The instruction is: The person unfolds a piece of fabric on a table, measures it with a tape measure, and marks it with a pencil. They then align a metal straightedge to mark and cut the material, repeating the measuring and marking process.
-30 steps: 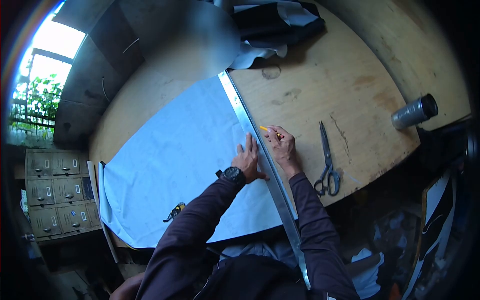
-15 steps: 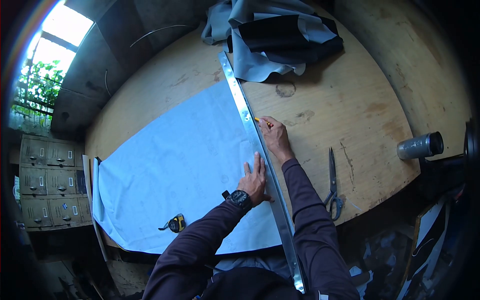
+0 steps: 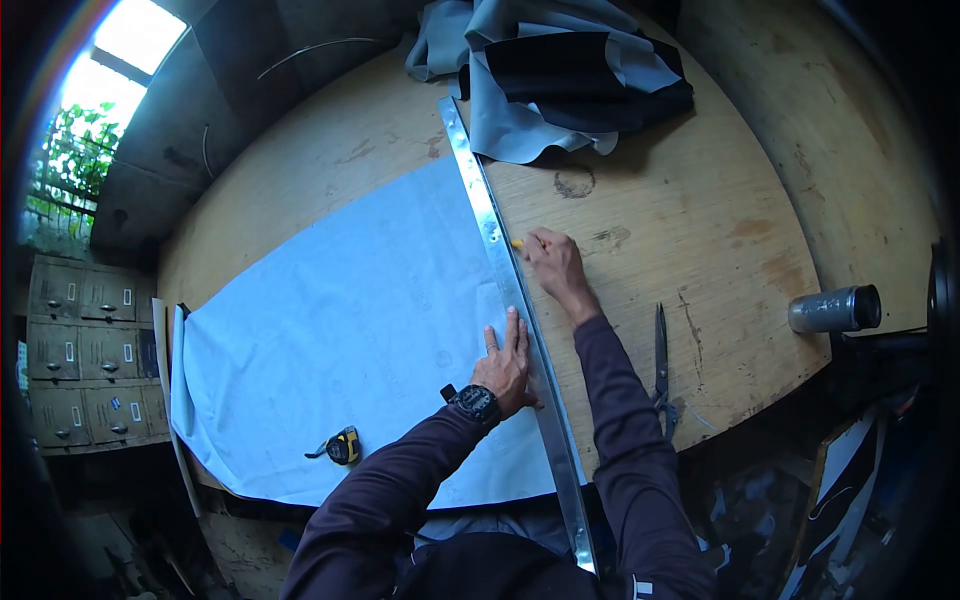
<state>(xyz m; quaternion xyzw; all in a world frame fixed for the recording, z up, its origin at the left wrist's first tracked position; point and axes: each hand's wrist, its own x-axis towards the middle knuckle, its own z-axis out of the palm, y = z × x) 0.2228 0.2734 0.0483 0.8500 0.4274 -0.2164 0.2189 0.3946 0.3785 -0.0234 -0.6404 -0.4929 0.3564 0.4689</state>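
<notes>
A long metal straightedge (image 3: 490,230) lies along the right edge of a light blue sheet (image 3: 330,290). My left hand (image 3: 507,365) rests on sheet and straightedge with its fingers spread, a black watch on the wrist. Right of the straightedge, my right hand (image 3: 558,268) is closed around a yellow pencil-like tool (image 3: 517,243), whose tip is at the metal edge. A yellow and black tape measure (image 3: 343,446) sits on the sheet's lower left part.
Grey and black fabric (image 3: 570,80) is heaped at the wooden table's (image 3: 700,230) far side. Scissors (image 3: 662,365) lie right of my right forearm, and a dark cylindrical container (image 3: 835,309) is at the right edge. Metal drawers (image 3: 98,350) stand at the left.
My right hand has shifted slightly right and its wrist has turned, with the yellow tool still held. My left hand stays on the straightedge. The whole view has moved a little.
</notes>
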